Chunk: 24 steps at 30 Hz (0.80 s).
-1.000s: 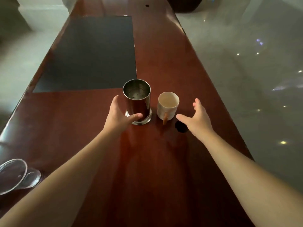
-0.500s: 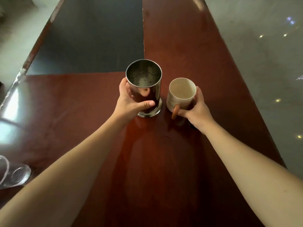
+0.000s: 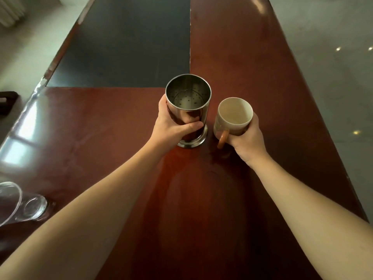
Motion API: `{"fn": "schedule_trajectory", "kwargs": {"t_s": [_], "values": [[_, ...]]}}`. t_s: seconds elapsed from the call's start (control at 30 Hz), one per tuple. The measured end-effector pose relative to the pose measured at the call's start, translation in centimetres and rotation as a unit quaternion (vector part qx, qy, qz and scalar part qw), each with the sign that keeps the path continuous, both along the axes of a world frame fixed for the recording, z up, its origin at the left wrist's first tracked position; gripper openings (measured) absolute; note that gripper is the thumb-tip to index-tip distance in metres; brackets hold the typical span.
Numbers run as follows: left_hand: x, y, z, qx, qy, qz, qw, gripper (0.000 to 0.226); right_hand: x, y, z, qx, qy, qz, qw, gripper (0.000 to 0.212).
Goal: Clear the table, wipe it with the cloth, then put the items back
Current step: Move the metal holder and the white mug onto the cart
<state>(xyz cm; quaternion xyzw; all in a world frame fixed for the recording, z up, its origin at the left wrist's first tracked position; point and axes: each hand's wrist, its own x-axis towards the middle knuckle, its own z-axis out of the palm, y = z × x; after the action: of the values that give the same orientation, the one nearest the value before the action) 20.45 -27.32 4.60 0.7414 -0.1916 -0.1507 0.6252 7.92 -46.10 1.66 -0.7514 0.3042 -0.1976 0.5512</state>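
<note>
Glassware, near left: a clear glass piece (image 3: 26,207) lies at the near left edge of the tabletop (image 3: 96,126), partly cut off by the frame. It is well apart from both hands and looks like one more item to clear.

Left hand: the left hand (image 3: 171,126) is wrapped round the lower wall of the steel canister (image 3: 188,112), thumb across the near side and fingers out of sight behind it. A low grip likely suits a tall, smooth cylinder, keeping it from tipping when raised.

Steel canister: upright, its flared foot seeming to sit on the tabletop. It is open-topped, with holes in its inner floor and nothing visible inside.

Right hand: the right hand (image 3: 248,138) is closed round the body of the cream mug (image 3: 234,118) from the right side. The orange handle (image 3: 223,139) points toward the person and is left unused, probably because a grasp on the body is quicker.

Cream mug: just beside the canister, to its right, upright and apparently empty. Whether its base touches the wood cannot be told.

Step in hand: both items gripped at once, which suggests clearing them together so the wood can be wiped. No cloth is in view.

Dark panel, far: a matte black inset (image 3: 129,41) lies beyond the canister, bare.
</note>
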Motion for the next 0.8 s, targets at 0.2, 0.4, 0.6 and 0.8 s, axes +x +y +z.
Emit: {"fn": "schedule_trajectory", "kwargs": {"t_s": [0.2,0.4,0.6,0.8], "values": [[-0.1,2.8,1.5,-0.017,0.001,0.041,0.999,0.106,0.1,2.0,2.1,-0.008,-0.004,0.028,1.000,0.101],[0.0,7.8,4.0,-0.055,-0.016,0.129,0.990,0.103,2.4,5.5,4.5,-0.023,-0.034,0.080,0.996,0.101],[0.5,15.0,7.6,-0.067,-0.057,0.224,0.971,0.095,5.8,11.2,6.5,-0.027,-0.054,0.131,0.989,0.094],[1.3,23.2,10.9,-0.055,-0.085,0.309,0.946,0.101,10.0,17.7,8.0,-0.003,-0.063,0.206,0.977,0.086]]}}
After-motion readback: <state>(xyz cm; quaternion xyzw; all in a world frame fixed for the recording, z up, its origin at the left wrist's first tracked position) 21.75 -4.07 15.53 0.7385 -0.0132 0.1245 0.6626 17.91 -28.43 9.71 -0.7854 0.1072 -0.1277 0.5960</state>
